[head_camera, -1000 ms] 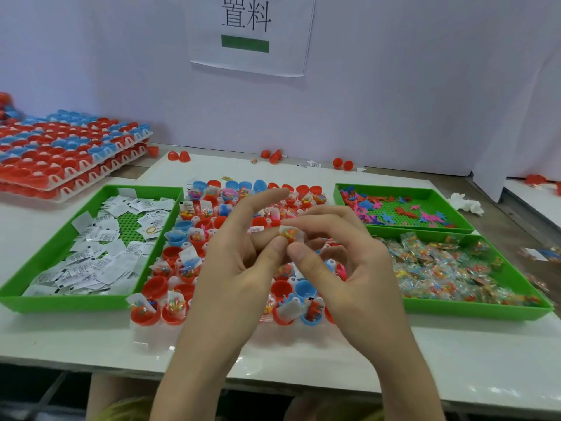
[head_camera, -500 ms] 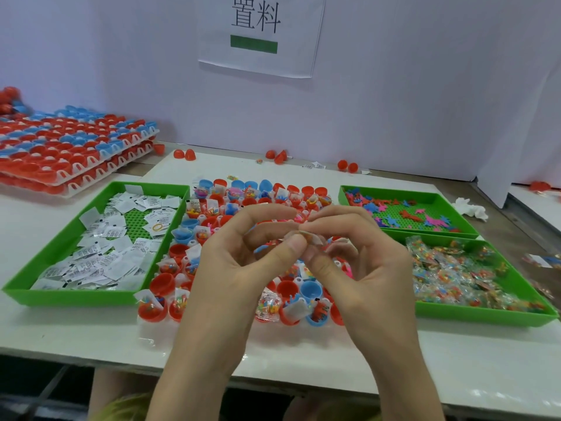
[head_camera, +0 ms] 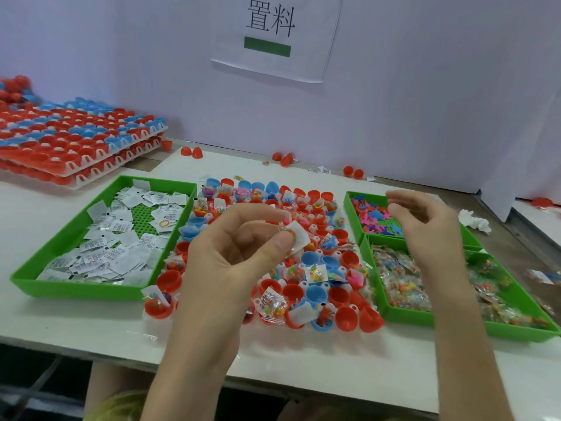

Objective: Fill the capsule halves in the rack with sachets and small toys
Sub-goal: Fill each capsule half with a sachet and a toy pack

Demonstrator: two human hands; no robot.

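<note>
Three green trays and one rack are laid across the white table (head_camera: 60,323). At the far left, behind them, at least two more racks (head_camera: 76,141) of red and blue capsule halves are stacked by the wall.

The left tray (head_camera: 76,291) is filled with a loose heap of small white printed sachets (head_camera: 100,256), too many to be counted. One yellow ring (head_camera: 164,223) is seen on its bare floor.

Just beside it, in the middle, the rack (head_camera: 151,322) is set with red and blue capsule halves (head_camera: 346,319). Many are loaded with a sachet, a packet of coloured beads or a small toy, while a number along the front and left edge are seen empty.

Above the rack one small sachet (head_camera: 299,240), white with a clear edge, is pinched between the thumb and forefinger of the left hand (head_camera: 230,253). The right hand (head_camera: 425,226) is held over the two right trays, its fingers loosely bent and apart. Nothing is seen in it, though it is blurred.

The small rear tray (head_camera: 349,208) is scattered with pink, blue and red toys (head_camera: 373,217). The larger tray (head_camera: 403,319) in front of it is packed with clear packets of coloured beads (head_camera: 403,287).

One crumpled white tissue (head_camera: 475,220) is left to the right of the small tray. Several loose red halves (head_camera: 197,152) are scattered along the back wall, below one paper sign (head_camera: 273,34).
</note>
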